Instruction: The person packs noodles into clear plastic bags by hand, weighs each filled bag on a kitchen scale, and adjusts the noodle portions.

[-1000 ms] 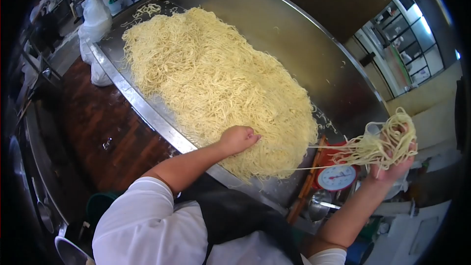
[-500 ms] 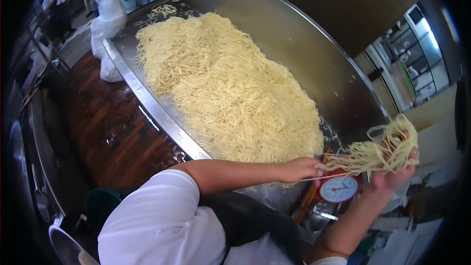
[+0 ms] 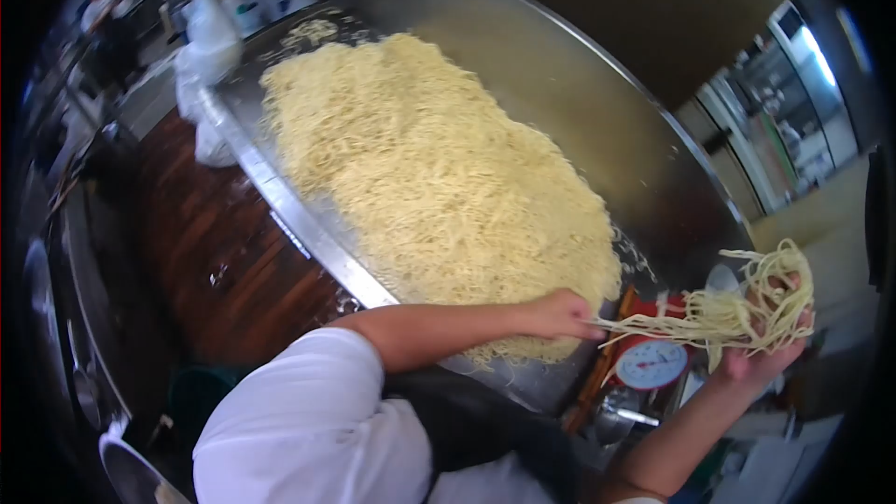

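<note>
A loose bunch of pale yellow noodles (image 3: 723, 317) stretches between my two hands above a dial scale. My left hand (image 3: 565, 315) is closed in a pinch on the thin ends of the strands. Its fingertips are partly blurred. My right hand (image 3: 770, 355) is closed around the thicker part of the bunch, with noodles draped over and between the fingers. Below the strands sits the red scale (image 3: 651, 363) with a round white face. A large heap of noodles (image 3: 439, 177) lies in the metal trough just beyond my left hand.
The trough's raised metal rim (image 3: 289, 210) runs along the near left, beside a wet brown floor (image 3: 224, 261). A white plastic bag (image 3: 210, 42) hangs at the trough's far corner. A metal bowl (image 3: 613, 415) is near the scale. Another person (image 3: 101, 9) stands far back left.
My right hand has moved slightly right and down with the noodles. My left hand has shifted a little, and the strands between the hands look straighter. The view has shifted slightly.
</note>
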### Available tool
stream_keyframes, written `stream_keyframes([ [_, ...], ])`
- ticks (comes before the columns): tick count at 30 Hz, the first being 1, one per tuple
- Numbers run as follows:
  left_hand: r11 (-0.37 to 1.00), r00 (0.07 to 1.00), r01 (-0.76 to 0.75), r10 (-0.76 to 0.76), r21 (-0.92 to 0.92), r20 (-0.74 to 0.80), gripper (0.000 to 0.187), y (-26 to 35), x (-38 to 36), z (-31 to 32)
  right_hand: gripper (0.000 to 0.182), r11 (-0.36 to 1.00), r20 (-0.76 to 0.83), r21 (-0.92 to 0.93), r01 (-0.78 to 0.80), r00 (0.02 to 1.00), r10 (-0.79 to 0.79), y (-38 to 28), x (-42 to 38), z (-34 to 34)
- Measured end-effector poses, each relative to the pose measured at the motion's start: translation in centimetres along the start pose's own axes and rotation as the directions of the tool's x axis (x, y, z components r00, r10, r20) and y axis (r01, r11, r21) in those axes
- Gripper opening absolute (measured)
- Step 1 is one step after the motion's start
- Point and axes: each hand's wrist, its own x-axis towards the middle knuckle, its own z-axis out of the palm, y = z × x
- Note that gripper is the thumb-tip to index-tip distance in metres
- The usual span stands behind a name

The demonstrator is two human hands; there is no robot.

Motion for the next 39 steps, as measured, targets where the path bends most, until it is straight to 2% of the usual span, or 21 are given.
stream_keyframes([
  [2, 0.999, 0.999, 0.051, -0.051, 0.015, -0.016, 0.039, -5.6, -0.4, -2.1, 0.043, 1.000, 0.129, 0.016, -0.015, 0.992, 0.013, -3.6, -0.7, -1.0],
  [6, 0.989, 0.979, 0.112, -0.127, -0.097, -0.161, 0.027, -8.6, -2.6, -6.9, 0.043, 0.942, -0.165, -0.271, 0.200, 0.954, -0.250, -7.3, -1.3, -1.2],
  [7, 0.970, 0.957, 0.212, -0.231, -0.120, -0.175, 0.023, -7.7, -2.9, -7.6, 0.043, 0.905, -0.254, -0.356, 0.235, 0.907, -0.335, -7.6, -1.2, -0.6],
  [8, 0.940, 0.924, 0.310, -0.333, -0.142, -0.187, 0.019, -6.8, -3.2, -8.0, 0.044, 0.929, -0.119, -0.315, 0.195, 0.963, -0.243, -8.9, -1.6, -1.6],
  [11, 0.963, 0.987, 0.144, -0.125, 0.227, -0.096, 0.032, -7.5, -2.7, -9.2, 0.048, 0.935, -0.009, -0.323, 0.147, 0.987, -0.158, -9.1, -2.0, -2.4],
  [12, 0.872, 0.985, 0.138, -0.070, 0.470, -0.159, 0.041, -6.7, -2.8, -8.9, 0.049, 0.947, 0.051, -0.302, 0.108, 0.994, -0.097, -8.6, -2.0, -2.1],
  [14, 0.522, 0.971, 0.125, 0.108, 0.844, -0.211, 0.061, -2.6, -3.0, -7.1, 0.048, 0.921, -0.183, -0.386, 0.058, 0.973, -0.138, -5.9, -2.6, -1.3],
  [15, 0.745, 0.981, 0.013, 0.120, 0.667, -0.153, 0.068, 0.2, -2.6, -5.9, 0.053, 0.964, -0.217, -0.265, -0.001, 0.974, -0.059, -4.3, -2.8, -0.8],
  [16, 0.900, 0.986, -0.086, 0.138, 0.427, -0.093, 0.075, 3.2, -2.4, -4.7, 0.040, 0.938, -0.376, -0.343, -0.051, 0.922, -0.087, -2.2, -2.8, 0.7],
  [17, 0.977, 0.987, -0.152, 0.158, 0.147, -0.034, 0.083, 5.0, -1.6, -3.5, 0.032, 0.934, -0.383, -0.342, -0.101, 0.923, -0.040, -1.2, -3.1, 1.2],
  [20, 0.833, 0.859, -0.331, 0.460, -0.444, 0.223, 0.090, 6.5, 1.2, 2.7, 0.012, 0.917, -0.257, -0.347, -0.196, 0.960, 0.108, 0.9, -3.9, 1.5],
  [21, 0.854, 0.845, -0.316, 0.452, -0.415, 0.287, 0.071, 7.5, 1.5, 4.6, 0.015, 0.906, -0.223, -0.372, -0.203, 0.967, 0.125, 0.9, -4.3, 1.0],
  [23, 0.980, 0.750, -0.100, 0.186, -0.170, 0.635, 0.041, 9.1, 2.3, 5.2, 0.024, 0.883, -0.151, -0.418, -0.212, 0.975, 0.163, 0.7, -5.1, -0.6],
  [26, 0.988, 0.763, 0.079, -0.145, 0.131, 0.630, 0.024, 7.8, 3.0, 4.0, 0.026, 0.643, -0.123, -0.737, -0.207, 0.977, 0.174, -1.5, -8.0, -2.5],
  [28, 0.949, 0.902, -0.068, -0.074, 0.308, 0.426, 0.025, 10.4, 2.8, 3.6, 0.028, 0.629, -0.067, -0.748, -0.212, 0.967, 0.246, -1.9, -9.8, -4.4],
  [29, 0.922, 0.928, -0.228, 0.109, 0.313, 0.357, 0.024, 12.3, 3.1, 4.5, 0.029, 0.625, -0.041, -0.747, -0.228, 0.953, 0.299, -1.7, -10.9, -5.2],
  [30, 0.865, 0.913, -0.380, 0.294, 0.329, 0.283, 0.025, 14.4, 3.9, 5.8, 0.034, 0.506, 0.037, -0.860, -0.069, 0.980, 0.197, -1.5, -11.1, -5.7],
  [32, 0.654, 0.810, -0.586, 0.492, 0.478, 0.318, 0.025, 17.9, 6.0, 7.8, 0.034, 0.537, -0.092, -0.830, -0.152, 0.986, 0.137, -2.7, -11.4, -6.2],
  [35, 0.835, 0.858, -0.513, 0.489, 0.200, 0.157, 0.025, 22.4, 8.6, 11.2, 0.031, 0.643, -0.210, -0.738, -0.205, 0.975, 0.070, -7.7, -11.2, -6.7],
  [37, 0.846, 0.864, -0.500, 0.500, -0.184, -0.049, 0.028, 23.4, 11.7, 12.6, 0.026, 0.783, -0.238, -0.614, -0.096, 0.969, -0.067, -10.4, -11.7, -7.0],
  [39, 0.898, 0.936, -0.351, 0.330, -0.267, -0.123, 0.032, 23.3, 14.4, 14.3, 0.024, 0.810, -0.227, -0.581, -0.077, 0.971, -0.070, -13.4, -11.9, -8.0],
])
